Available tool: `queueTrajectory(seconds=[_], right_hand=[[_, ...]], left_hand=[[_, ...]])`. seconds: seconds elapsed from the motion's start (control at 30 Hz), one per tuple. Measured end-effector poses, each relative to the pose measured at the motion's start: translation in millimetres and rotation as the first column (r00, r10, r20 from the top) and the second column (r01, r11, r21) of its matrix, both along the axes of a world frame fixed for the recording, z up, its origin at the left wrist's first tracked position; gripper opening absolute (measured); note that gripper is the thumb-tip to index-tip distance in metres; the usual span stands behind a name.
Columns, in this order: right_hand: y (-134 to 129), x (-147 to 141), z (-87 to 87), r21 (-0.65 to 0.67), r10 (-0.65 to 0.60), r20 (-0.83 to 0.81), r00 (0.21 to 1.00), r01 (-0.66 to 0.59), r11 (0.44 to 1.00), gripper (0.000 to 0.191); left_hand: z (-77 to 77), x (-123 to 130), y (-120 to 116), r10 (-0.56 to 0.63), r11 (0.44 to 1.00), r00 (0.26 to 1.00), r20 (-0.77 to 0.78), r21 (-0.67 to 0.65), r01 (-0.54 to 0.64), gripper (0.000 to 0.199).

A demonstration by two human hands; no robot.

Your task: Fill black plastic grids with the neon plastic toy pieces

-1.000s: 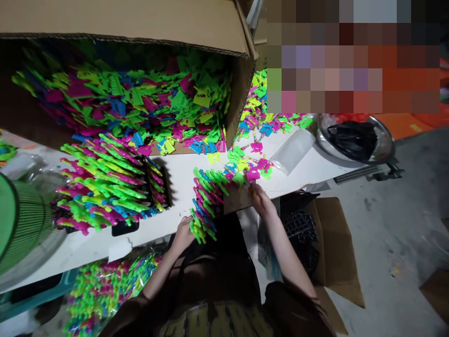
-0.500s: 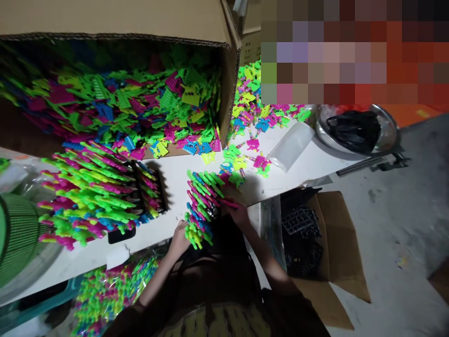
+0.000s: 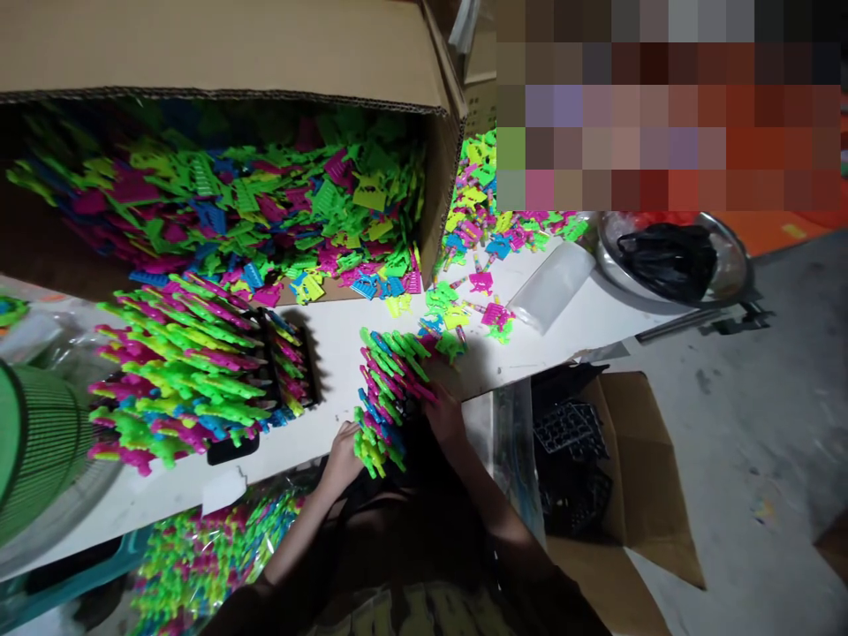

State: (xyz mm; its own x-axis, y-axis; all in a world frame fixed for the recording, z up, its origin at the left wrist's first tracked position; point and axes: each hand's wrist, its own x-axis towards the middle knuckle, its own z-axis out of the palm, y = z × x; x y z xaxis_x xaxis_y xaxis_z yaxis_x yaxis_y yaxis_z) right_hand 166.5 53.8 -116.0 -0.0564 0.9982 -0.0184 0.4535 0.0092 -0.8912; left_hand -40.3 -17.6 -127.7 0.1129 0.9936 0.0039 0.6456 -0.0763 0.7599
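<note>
A small block of bright plastic pieces [image 3: 384, 380], in slanted rows of green, pink, blue and yellow, stands at the table's front edge before my body. My left hand [image 3: 344, 458] is closed on the block's near left side; whatever base it grips is mostly hidden. My right hand [image 3: 448, 415] is at the right side, its fingers closed on a pink plastic piece [image 3: 424, 391] at the end of a row. To the left, a larger block of similar pieces [image 3: 185, 371] is set in a black rack [image 3: 306, 358].
An open cardboard box [image 3: 445, 190] on its side spills plastic pieces. Loose pieces [image 3: 480, 283] lie right of it, near a clear plastic sleeve [image 3: 553, 287] and metal bowl [image 3: 738, 265]. Below right is a carton [image 3: 653, 477] of black racks; a green basket [image 3: 33, 442] stands left.
My right hand has brought the pink piece in against the block, in line with its row. My left hand keeps its hold. The whole view has shifted slightly.
</note>
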Motion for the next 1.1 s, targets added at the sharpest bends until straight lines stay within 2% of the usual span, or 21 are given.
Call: queueTrajectory(seconds=[0.27, 0.47, 0.6, 0.83, 1.1], right_hand=[[0, -1, -0.5, -0.031, -0.011, 0.036, 0.999, 0.012, 0.999, 0.017], [0, 2, -15.5, -0.005, -0.016, 0.038, 0.999, 0.016, 1.0, 0.023], [-4, 3, -23.0, -0.001, -0.037, 0.001, 0.999, 0.037, 0.999, 0.02], [-6, -4, -14.0, -0.049, -0.073, -0.05, 0.996, 0.071, 0.996, 0.022], [-5, -4, -14.5, 0.005, -0.103, -0.047, 0.994, 0.103, 0.995, 0.023]], left_hand=[[-5.0, 1, -1, 0.01, 1.0, 1.0, 0.013, 0.027, -0.01, 0.027], [0.5, 2, -1, 0.009, 1.0, 1.0, 0.006, 0.008, -0.009, 0.028], [2.4, 3, 0, 0.011, 1.0, 1.0, -0.003, -0.013, -0.011, 0.025], [2.7, 5, 0, 0.009, 1.0, 1.0, 0.0, -0.029, -0.009, 0.02], [-0.6, 6, 0, 0.0, 1.0, 1.0, 0.013, 0.012, 0.0, 0.022]])
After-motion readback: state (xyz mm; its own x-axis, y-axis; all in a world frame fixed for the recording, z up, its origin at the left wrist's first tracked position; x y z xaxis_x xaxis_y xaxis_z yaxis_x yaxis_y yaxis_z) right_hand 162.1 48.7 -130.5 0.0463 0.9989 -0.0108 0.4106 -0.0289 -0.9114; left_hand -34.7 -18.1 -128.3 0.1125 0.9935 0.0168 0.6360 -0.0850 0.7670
